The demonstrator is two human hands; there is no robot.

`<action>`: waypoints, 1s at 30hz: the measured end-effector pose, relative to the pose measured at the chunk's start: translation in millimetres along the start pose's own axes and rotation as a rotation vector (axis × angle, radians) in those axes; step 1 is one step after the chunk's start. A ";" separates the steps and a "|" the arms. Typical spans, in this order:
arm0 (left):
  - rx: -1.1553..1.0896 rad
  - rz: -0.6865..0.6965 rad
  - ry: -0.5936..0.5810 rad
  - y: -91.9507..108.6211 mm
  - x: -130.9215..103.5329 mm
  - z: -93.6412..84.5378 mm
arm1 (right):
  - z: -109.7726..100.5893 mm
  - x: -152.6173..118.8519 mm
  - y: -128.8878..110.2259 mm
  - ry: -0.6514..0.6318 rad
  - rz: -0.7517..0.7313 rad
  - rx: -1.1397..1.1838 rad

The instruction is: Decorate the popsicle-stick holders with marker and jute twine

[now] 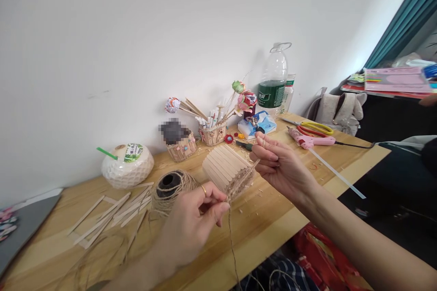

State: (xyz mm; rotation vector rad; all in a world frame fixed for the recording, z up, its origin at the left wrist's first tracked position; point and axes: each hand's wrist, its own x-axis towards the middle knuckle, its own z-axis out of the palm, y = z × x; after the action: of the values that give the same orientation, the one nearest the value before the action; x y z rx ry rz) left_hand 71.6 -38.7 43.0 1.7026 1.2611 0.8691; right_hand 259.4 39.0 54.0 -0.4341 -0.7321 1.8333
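Note:
Between my hands a length of jute twine (243, 180) is stretched, looking twisted or braided. My left hand (201, 211), with a ring on one finger, pinches its lower end; a loose strand hangs from there past the table edge. My right hand (282, 163) is closed on the upper end, higher and to the right. Just behind the twine lies a round holder made of wooden craft sticks (223, 165), tipped on its side. A spool of jute twine (170, 188) stands beside my left hand, partly hidden by it.
Loose craft sticks (112, 211) lie at left, near a wrapped coconut (128, 165). Behind stand a pen holder (212, 134) with paper flowers and a large water bottle (273, 81). Scissors (314, 128) and a pink glue gun (312, 140) lie at right. Wood bits dot the table (273, 218).

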 end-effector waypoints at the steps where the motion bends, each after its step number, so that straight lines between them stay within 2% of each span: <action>1: -0.058 -0.034 -0.019 -0.4 1.2 -0.4 | -0.3 0.6 0.0 -0.012 0.012 -0.005; 6: -0.400 -0.243 -0.187 -3.7 10.7 -6.1 | 7.6 2.9 4.1 -0.103 0.126 -0.090; 13: -0.632 -0.298 -0.255 2.9 7.8 -14.3 | 19.9 2.0 7.9 -0.101 0.158 -0.145; 18: -0.611 -0.301 -0.191 2.2 7.0 -16.7 | 10.8 -0.1 7.7 -0.069 0.089 -0.247; 20: -0.623 -0.303 -0.149 -0.1 9.1 -16.8 | 6.8 -8.4 14.8 -0.014 0.073 -0.361; 22: -0.658 -0.308 -0.103 -2.6 11.2 -16.4 | 3.8 -21.5 27.7 0.006 0.130 -0.504; 23: -0.675 -0.310 -0.083 -3.7 12.0 -16.0 | 2.7 -28.9 35.5 -0.027 0.192 -0.574; 25: -0.689 -0.310 -0.035 -5.2 13.2 -14.7 | 1.4 -43.1 50.9 -0.180 0.342 -0.668; 26: -0.687 -0.308 -0.009 -5.5 13.7 -14.0 | 1.1 -49.1 57.6 -0.247 0.362 -0.709; 28: -0.668 -0.302 0.048 -5.0 14.6 -12.6 | 0.1 -58.0 68.4 -0.289 0.256 -0.890; 30: -0.630 -0.295 0.091 -3.3 15.6 -12.3 | -3.5 -63.5 79.1 -0.301 0.047 -1.149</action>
State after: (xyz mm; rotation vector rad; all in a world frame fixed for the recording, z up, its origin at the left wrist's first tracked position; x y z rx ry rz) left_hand 63.4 -20.5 46.0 0.9656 1.1032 1.0324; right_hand 229.2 -38.5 -4.2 -0.9009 -1.9867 1.3616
